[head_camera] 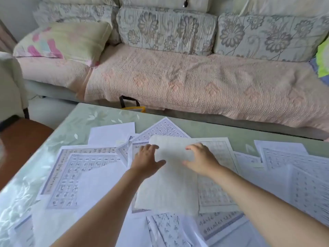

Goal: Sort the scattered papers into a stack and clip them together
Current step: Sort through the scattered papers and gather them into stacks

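Several printed and blank papers lie scattered and overlapping across the green table. A cream sheet lies on top in the middle, face down. My left hand rests at that sheet's left edge with its fingers spread and lightly bent. My right hand rests at its right edge, fingers arched over the paper. Neither hand plainly grips the sheet. No clip is in view.
A sofa with a pink quilted cover and floral cushions stands just beyond the table's far edge. A yellow bag with dark handles sits on the floor between them. A brown chair seat is at the left.
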Demonstrator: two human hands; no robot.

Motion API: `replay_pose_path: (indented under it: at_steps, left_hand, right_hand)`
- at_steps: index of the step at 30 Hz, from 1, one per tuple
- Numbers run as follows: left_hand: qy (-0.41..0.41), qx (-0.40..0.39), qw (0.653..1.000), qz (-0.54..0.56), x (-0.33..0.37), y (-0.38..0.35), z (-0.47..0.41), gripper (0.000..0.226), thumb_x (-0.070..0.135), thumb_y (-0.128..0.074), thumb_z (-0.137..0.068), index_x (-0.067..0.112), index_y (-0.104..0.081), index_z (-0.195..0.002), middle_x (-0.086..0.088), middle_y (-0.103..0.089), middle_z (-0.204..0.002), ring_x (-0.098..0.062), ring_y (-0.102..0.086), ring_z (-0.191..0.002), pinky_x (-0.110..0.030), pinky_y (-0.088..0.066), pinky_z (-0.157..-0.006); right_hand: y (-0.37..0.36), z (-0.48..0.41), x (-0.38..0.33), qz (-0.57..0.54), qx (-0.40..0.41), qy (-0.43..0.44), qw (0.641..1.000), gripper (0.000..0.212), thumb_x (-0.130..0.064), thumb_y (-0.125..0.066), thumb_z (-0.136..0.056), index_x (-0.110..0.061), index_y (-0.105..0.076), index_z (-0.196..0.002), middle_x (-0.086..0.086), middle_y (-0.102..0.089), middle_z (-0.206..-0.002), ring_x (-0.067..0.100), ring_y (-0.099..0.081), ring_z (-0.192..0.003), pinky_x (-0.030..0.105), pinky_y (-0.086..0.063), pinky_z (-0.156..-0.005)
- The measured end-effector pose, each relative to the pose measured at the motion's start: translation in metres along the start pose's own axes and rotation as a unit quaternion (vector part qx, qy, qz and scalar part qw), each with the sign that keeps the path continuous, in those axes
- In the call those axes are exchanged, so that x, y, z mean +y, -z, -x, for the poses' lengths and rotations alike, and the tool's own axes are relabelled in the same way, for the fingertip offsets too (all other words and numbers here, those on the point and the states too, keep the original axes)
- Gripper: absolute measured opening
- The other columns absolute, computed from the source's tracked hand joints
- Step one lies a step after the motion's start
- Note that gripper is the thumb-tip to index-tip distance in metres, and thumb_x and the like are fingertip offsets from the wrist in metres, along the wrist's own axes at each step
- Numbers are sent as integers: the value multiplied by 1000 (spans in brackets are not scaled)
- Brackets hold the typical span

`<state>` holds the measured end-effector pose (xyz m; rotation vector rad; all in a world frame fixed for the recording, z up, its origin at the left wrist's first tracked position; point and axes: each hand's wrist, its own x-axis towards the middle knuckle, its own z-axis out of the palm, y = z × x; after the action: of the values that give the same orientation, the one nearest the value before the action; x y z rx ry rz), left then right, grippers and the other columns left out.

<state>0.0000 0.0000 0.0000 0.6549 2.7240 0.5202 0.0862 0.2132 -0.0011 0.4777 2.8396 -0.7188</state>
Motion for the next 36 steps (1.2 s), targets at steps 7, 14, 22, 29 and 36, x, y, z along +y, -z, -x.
replay_pose_path:
  at_steps: [7,14,22,29,36]
  left_hand:
    - [-48,21,995,-86,-19,-21,-57,103,80,-47,-76,20,-17,-154,5,-13,-161,-17,-9,-148,-39,-15,-119]
    - [-88,69,983,-144,-30,-38,-75,115,89,-39,-59,25,-19,-152,7,-27,-154,-17,-20,-142,-36,-18,-115]
    - [-114,123,984,-53,-18,-43,-60,97,65,-67,-73,26,-24,-150,4,-27,-148,-21,-27,-135,-39,-30,-111]
    - [24,111,946,302,6,-30,-7,68,25,-81,-75,30,-45,-133,0,-56,-111,-12,-56,-83,-23,-44,-54]
    - [-15,104,955,276,17,-43,32,22,11,-75,-77,18,-62,-94,-1,-64,-78,-14,-57,-62,-21,-40,-42]
  right_hand:
    - [-10,-61,21,126,19,31,991,99,-72,-62,-76,-26,-23,-155,0,-29,-158,25,-28,-144,44,-28,-114]
    - [-14,-78,33,146,32,37,988,101,-75,-72,-58,-35,-40,-144,0,-46,-135,24,-35,-132,39,-27,-106]
    - [-10,-47,34,-60,56,76,994,44,-32,-83,-66,-31,-59,-103,-13,-63,-101,13,-60,-94,30,-49,-84]
    - [15,6,39,-143,129,92,977,61,-29,-88,-61,-39,-59,-113,-17,-65,-111,10,-61,-106,28,-48,-91]
    - [12,62,85,-50,137,-76,986,78,-51,-67,-83,-30,-33,-150,1,-36,-155,24,-30,-143,42,-30,-114]
